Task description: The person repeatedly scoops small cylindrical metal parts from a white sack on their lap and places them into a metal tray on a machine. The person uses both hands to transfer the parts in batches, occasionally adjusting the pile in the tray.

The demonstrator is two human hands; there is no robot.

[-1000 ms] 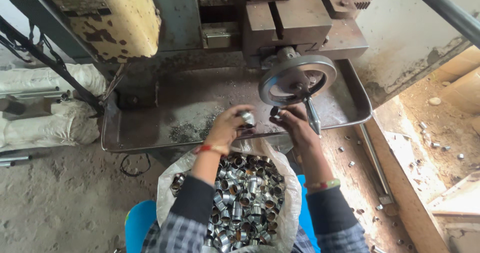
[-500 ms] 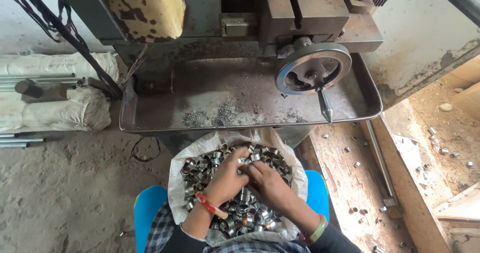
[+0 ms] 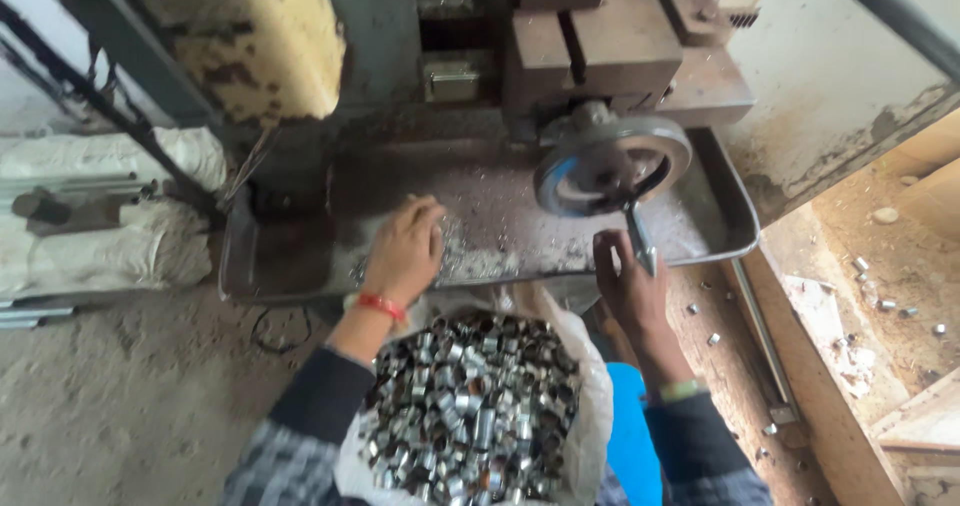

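left hand: the left hand is out over the machine's metal tray, back of the hand facing up, fingers curled down toward the tray floor right by a little heap of silvery swarf. can't tell if it's got anything pinched under there, the fingertips are hidden
right hand: the right hand is up at the crank handle hanging down off the handwheel. fingers loosely bent and touching or right beside the handle, honestly can't tell if it's a proper grip or just resting against it
wrists: red band on the left wrist, greenish one on the right, dark sleeves with plaid further down
sack: white sack sits between the forearms, near the bottom of the view, mouth wide open
rings: sack is heaped with small shiny metal rings, short tube-like pieces all jumbled. neither hand is in the pile
machine: big old machine up top, brown blocks and a yellowish chipped panel on the left, tray running along its front
floor: a few loose rings scattered on the dirt to the right, plus a thin metal rod lying next to a wooden board
left side: white bundles stacked just beside the tray
seat: something bright blue peeking out just right of the sack
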